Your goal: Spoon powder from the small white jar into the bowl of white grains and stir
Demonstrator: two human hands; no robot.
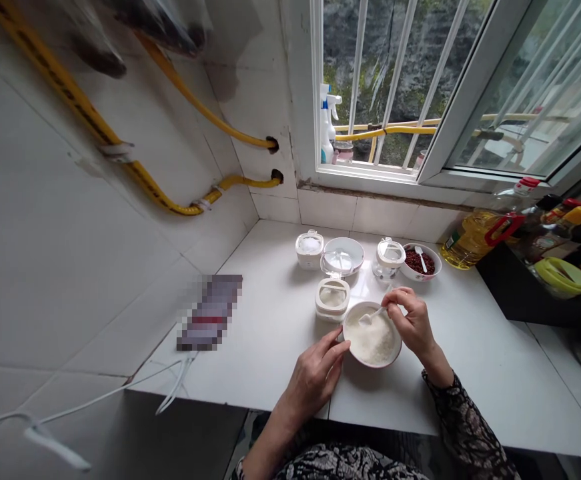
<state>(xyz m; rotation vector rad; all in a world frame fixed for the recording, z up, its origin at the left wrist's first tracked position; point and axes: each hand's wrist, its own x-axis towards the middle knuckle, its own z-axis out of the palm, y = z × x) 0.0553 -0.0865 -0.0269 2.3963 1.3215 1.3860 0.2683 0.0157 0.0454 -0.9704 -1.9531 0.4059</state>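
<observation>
Counter [270, 373] of white tile, under a barred window [380, 80]?

Yes. Where's the bowl [394, 353] of white granules [375, 340]?

Between both hands. Left hand [315, 380] lies half open, fingers against its rim; right hand [413, 327] pinches a small white spoon [374, 315] in the granules.

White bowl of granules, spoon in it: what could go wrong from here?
The bowl is filled nearly to its rim, so the plastic spoon in the right hand could flick granules onto the white counter. The left hand only touches the rim, so the bowl might tip. The open container beside it could get knocked.
</observation>
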